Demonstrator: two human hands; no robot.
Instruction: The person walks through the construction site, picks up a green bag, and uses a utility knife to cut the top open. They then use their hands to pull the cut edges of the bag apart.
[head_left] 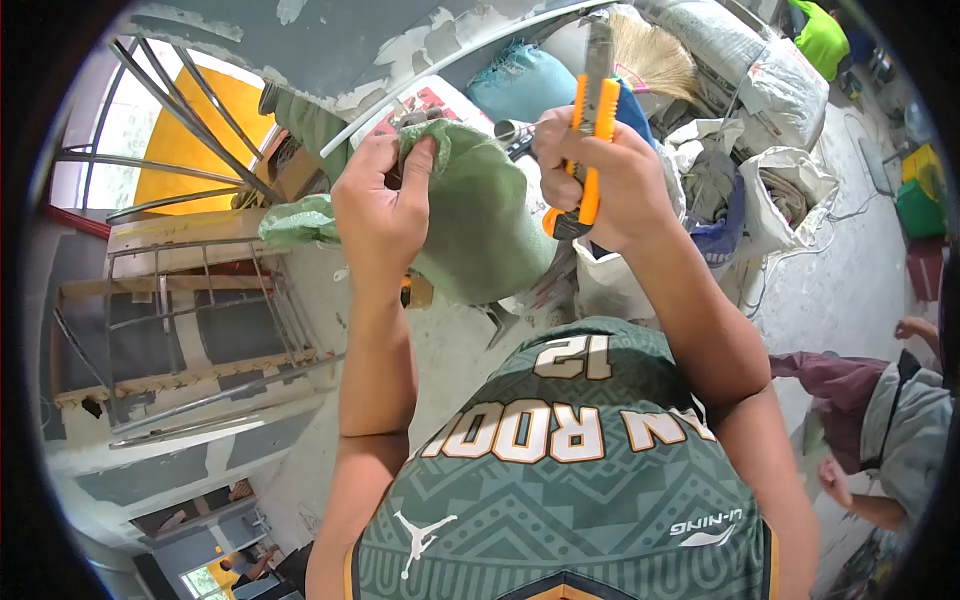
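Note:
My left hand (385,200) pinches the upper edge of a green woven sack (480,235), which hangs down below and to the right of it. My right hand (610,175) is wrapped round an orange and black utility knife (593,130). The knife stands upright in the fist, its blade (598,50) pointing away from me at the top of the view. Hand and knife are just right of the sack, and the blade is apart from it. Another bunched piece of green woven material (300,220) shows left of my wrist.
Behind the sack lie a teal bag (520,80) and a straw broom (650,55). White sacks (790,200) with cloth-like contents stand on the right. Metal bars (190,170) rise at the left. Another person (890,410) is at the right edge, and one more is far off at lower left.

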